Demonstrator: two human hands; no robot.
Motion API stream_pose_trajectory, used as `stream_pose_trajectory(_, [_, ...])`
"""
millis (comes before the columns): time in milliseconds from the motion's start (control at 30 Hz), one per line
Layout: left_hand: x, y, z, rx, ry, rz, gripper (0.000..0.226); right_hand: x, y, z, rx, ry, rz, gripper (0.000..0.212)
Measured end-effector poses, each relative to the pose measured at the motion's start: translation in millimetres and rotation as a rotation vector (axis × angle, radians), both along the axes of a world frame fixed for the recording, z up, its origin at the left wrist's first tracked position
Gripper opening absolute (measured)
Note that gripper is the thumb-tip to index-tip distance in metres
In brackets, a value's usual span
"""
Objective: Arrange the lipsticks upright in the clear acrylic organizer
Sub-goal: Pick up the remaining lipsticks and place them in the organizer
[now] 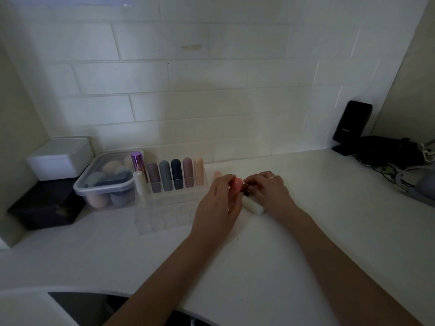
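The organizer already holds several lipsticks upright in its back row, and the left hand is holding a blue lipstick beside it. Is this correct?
Not quite. The head view shows the lipstick in the left hand is pink, not blue. The rest holds: the organizer has several lipsticks upright in its back row.

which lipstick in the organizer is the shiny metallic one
The metallic purple lipstick at the back row's left end: taller and reflective, while the others in the clear organizer are matte with rounded caps.

Lipsticks [175, 176] in organizer [164, 220], left of hands [244, 198]
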State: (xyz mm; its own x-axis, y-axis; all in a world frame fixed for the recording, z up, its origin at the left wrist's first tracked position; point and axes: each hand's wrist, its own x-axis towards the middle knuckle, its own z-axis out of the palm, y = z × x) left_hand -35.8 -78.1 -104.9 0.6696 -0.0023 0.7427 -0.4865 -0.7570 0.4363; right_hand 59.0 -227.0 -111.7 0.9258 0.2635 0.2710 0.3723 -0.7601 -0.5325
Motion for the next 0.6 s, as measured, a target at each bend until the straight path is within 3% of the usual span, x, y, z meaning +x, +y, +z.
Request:
stream_pose_trajectory(267, [0.1, -1.9, 0.3, 0.01, 0.053, 0.022, 0.031, 2.4, 1.2, -3.5, 0.067, 0.027, 0.051, 0.011])
stream_pose_trajectory(467, [5.0, 1.9, -4.4, 0.215, -0.007, 0.105, 0.032, 4.6, -1.0, -5.8, 0.141, 0.033, 0.081, 0.025])
stream_pose_trajectory(600, [5.5, 4.1, -3.9, 0.237, -0.036, 0.175, 0.028, 5.0, -0.8, -5.1, 0.096, 0.02, 0.103, 0.031])
